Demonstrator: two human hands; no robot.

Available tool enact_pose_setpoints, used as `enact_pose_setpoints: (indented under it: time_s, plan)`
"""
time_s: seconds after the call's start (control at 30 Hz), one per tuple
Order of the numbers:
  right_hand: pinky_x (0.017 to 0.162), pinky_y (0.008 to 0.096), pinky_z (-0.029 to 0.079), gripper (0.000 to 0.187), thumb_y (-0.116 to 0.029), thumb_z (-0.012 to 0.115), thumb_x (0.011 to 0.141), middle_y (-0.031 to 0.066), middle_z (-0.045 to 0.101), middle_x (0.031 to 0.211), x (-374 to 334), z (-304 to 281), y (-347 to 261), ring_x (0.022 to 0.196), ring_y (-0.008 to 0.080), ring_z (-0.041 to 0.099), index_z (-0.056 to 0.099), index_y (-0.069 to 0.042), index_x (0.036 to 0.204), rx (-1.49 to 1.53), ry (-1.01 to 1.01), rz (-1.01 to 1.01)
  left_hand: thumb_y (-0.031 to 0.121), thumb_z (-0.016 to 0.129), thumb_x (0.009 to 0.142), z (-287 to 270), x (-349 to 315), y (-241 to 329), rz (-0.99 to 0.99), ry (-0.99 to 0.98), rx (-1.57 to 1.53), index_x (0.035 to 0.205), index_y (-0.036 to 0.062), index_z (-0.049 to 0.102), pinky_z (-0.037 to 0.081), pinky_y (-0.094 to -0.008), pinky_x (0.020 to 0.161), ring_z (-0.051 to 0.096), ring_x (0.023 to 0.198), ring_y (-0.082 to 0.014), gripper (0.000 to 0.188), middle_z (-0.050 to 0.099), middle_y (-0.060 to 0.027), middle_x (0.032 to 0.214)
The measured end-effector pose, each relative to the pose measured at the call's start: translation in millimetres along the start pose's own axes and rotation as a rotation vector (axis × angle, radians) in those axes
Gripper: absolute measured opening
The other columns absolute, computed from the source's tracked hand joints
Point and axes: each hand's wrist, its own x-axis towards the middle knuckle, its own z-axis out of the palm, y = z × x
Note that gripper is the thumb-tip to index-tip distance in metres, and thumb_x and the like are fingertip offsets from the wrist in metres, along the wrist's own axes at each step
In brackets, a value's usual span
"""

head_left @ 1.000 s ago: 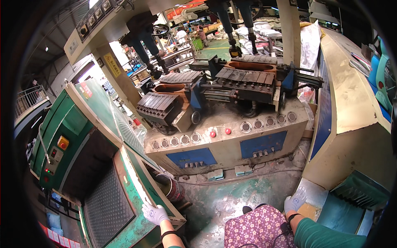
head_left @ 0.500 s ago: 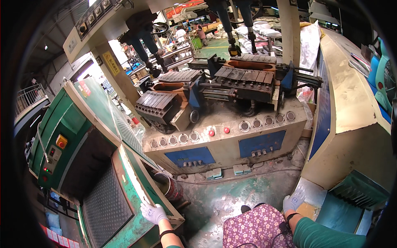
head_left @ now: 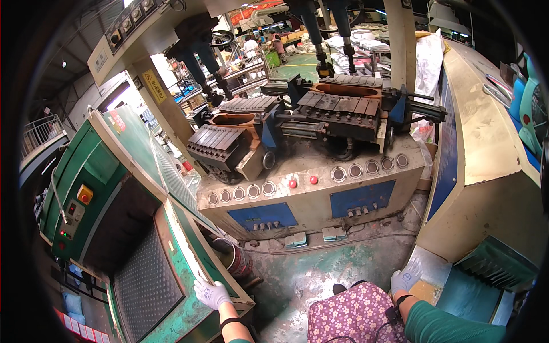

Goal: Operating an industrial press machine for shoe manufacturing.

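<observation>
My left hand (head_left: 211, 293), in a pale glove, rests with its fingers out on the edge of the green machine (head_left: 189, 260) at the left. Inside that machine's mouth lies a dark belt with raised dots (head_left: 146, 280). On the right, my right hand (head_left: 406, 277), gloved alike, lies flat with fingers stretched on the metal edge of a cream machine (head_left: 486, 214). Neither hand holds a thing. A floral purple apron (head_left: 354, 314) covers my lap between the two arms.
Ahead stands a press (head_left: 311, 197) with clamp plates, round gauges and two red buttons. Blue-green pedals (head_left: 334, 234) sit at its foot. A bucket (head_left: 235, 258) is beside the green machine. A blue surface with dark strips (head_left: 472, 291) lies at the lower right. Distant people work far behind.
</observation>
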Motion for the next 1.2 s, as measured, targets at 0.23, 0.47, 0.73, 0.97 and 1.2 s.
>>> enact_pose_setpoints:
  time_s: [0.23, 0.47, 0.73, 0.97, 1.2]
  plan:
    - [0.129, 0.051, 0.01, 0.095, -0.032, 0.062, 0.085, 0.0131, 0.019, 0.173, -0.1, 0.8, -0.1, 0.16, 0.0291, 0.016, 0.019, -0.005, 0.165, -0.005, 0.004, 0.009, 0.025, 0.076, 0.08, 2.1, 1.0, 1.0, 0.016, 0.029, 0.007, 0.149, 0.0096, 0.047, 0.034, -0.0444, 0.118, 0.043, 0.142, -0.0317, 0.076, 0.048, -0.0152, 0.155]
    - [0.129, 0.051, 0.01, 0.095, -0.032, 0.062, 0.085, 0.0132, 0.019, 0.172, -0.5, -0.8, -1.3, 0.16, 0.0295, 0.017, 0.019, -0.005, 0.165, -0.015, 0.008, 0.007, 0.026, 0.075, 0.08, 0.6, -1.5, 0.0, 0.023, 0.049, 0.004, 0.149, 0.0091, 0.047, 0.035, -0.0451, 0.117, 0.045, 0.141, -0.0322, 0.076, 0.05, -0.0163, 0.152]
    - [0.129, 0.0518, 0.01, 0.095, -0.03, 0.063, 0.084, 0.0144, 0.02, 0.172, 0.5, 2.5, 0.6, 0.159, 0.0309, 0.017, 0.02, -0.004, 0.165, 0.015, 0.025, 0.005, 0.025, 0.076, 0.081, -1.8, -1.4, 3.1, 0.005, 0.028, 0.011, 0.151, 0.0109, 0.046, 0.035, -0.0446, 0.118, 0.044, 0.141, -0.0321, 0.078, 0.048, -0.0154, 0.154]
    - [0.129, 0.0518, 0.01, 0.094, -0.029, 0.062, 0.084, 0.0146, 0.021, 0.172, -3.1, -6.8, -4.4, 0.159, 0.0311, 0.018, 0.02, -0.004, 0.164, 0.013, 0.004, -0.006, 0.024, 0.076, 0.078, 0.2, -2.3, -3.2, 0.035, 0.077, 0.007, 0.147, 0.0082, 0.05, 0.037, -0.0443, 0.115, 0.047, 0.138, -0.0324, 0.076, 0.052, -0.0166, 0.149]
    - [0.129, 0.0518, 0.01, 0.094, -0.03, 0.062, 0.085, 0.0144, 0.02, 0.172, -0.5, -0.8, -0.5, 0.159, 0.0305, 0.017, 0.02, -0.004, 0.165, 0.017, 0.013, -0.003, 0.024, 0.076, 0.077, 3.9, -1.2, -3.2, 0.046, 0.097, 0.003, 0.146, 0.0076, 0.05, 0.038, -0.0448, 0.114, 0.047, 0.137, -0.0326, 0.075, 0.052, -0.0166, 0.147]
